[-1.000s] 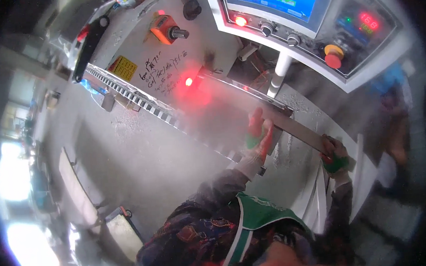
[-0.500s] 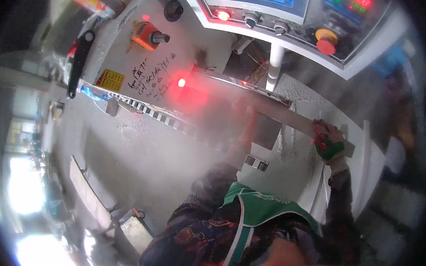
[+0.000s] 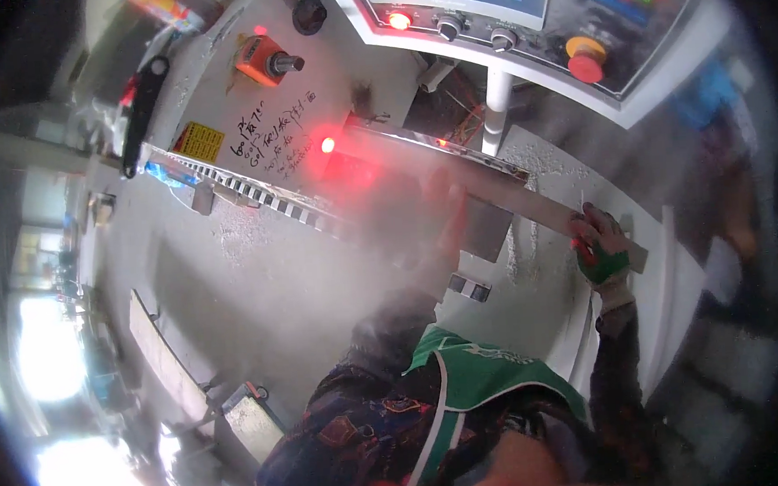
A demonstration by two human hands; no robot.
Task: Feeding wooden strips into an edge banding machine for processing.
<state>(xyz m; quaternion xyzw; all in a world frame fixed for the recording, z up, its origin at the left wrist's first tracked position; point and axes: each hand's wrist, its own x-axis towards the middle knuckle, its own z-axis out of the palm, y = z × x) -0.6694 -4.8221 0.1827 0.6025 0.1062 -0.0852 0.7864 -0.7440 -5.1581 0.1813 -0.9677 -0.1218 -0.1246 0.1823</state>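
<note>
A long, flat, grey-brown strip [image 3: 528,202] lies slantwise across the grey machine table [image 3: 277,293]. At its right end, my gloved right hand [image 3: 602,248] is closed on the strip, the end poking out past the fingers. The glove is green, pale and red. My left hand [image 3: 445,218] is at the strip's middle, its fingers seemingly stretched out against it; haze blurs their outline. A red light [image 3: 328,145] glows by the strip's far left part, where haze hides the details. Beside my left hand, a dark rectangular plate [image 3: 487,234] is set in the table.
A control panel [image 3: 447,2] with screen, knobs and a red stop button [image 3: 586,65] overhangs the far right on a white post [image 3: 497,105]. An orange tool [image 3: 261,61] and a black lever [image 3: 145,115] are at the far left. Pale dust [image 3: 539,160] lies on the right.
The whole view has shifted slightly. My right hand's fingers have changed position a little on the strip and its end shows more clearly. My left hand stays at about the same place.
</note>
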